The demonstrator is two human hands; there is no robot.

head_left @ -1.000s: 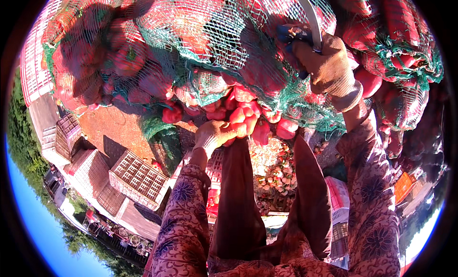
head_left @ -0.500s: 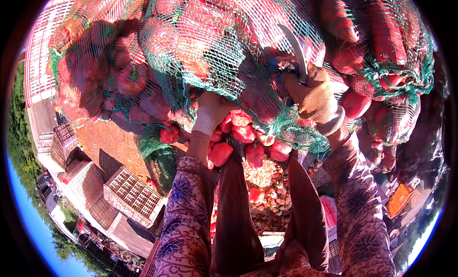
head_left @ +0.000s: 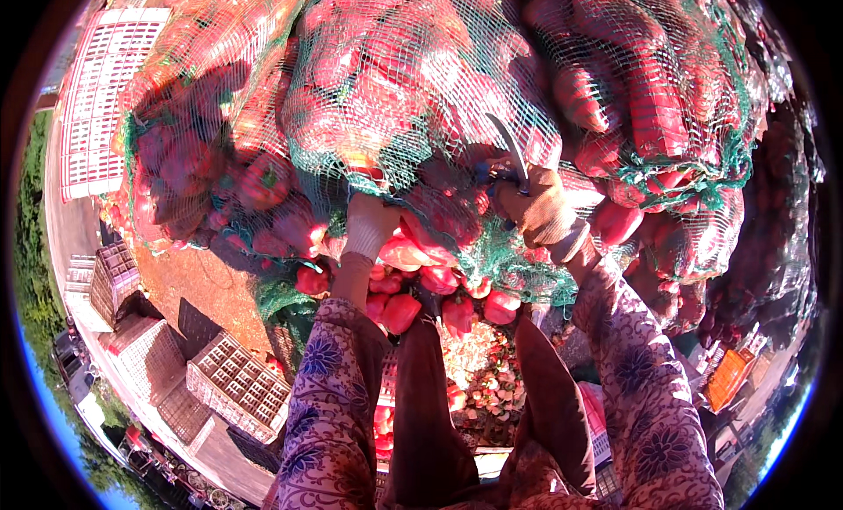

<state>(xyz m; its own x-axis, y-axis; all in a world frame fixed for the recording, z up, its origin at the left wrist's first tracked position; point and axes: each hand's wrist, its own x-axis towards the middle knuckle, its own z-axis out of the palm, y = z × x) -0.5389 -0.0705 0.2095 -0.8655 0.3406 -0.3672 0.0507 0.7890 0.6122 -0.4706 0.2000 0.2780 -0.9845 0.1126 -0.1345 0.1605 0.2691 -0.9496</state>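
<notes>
Loose red peppers (head_left: 400,313) are lying between four and five o'clock from the left grip (head_left: 369,224) and between seven and eight o'clock from the right grip (head_left: 537,204); at least five are showing clearly, with others crowding in shadow behind them. The left grip is reaching in at the lower edge of the middle mesh bag (head_left: 391,79), just beside the bright peppers; its fingertips are hiding there, so I cannot tell whether they are spreading or pinching anything. The right grip, wearing a brownish glove, is closing around the handle of one curved knife (head_left: 512,147), whose blade is pointing toward eleven o'clock and lying before the netting. Three big pepper-filled bags are standing out in front: the middle one is rising at twelve o'clock from the left grip, the left bag (head_left: 206,132) is leaning at ten o'clock from it, and the right bag (head_left: 654,79) is bulging between one and two o'clock from the right grip. Farther out, two trouser legs (head_left: 426,413) are coming up from six o'clock of the view, flanking a heap of pepper scraps (head_left: 483,369). One pale slatted crate (head_left: 114,97) is standing at ten o'clock, several stacked crates (head_left: 237,387) are sitting around eight, and one orange crate (head_left: 727,380) is showing at four.
</notes>
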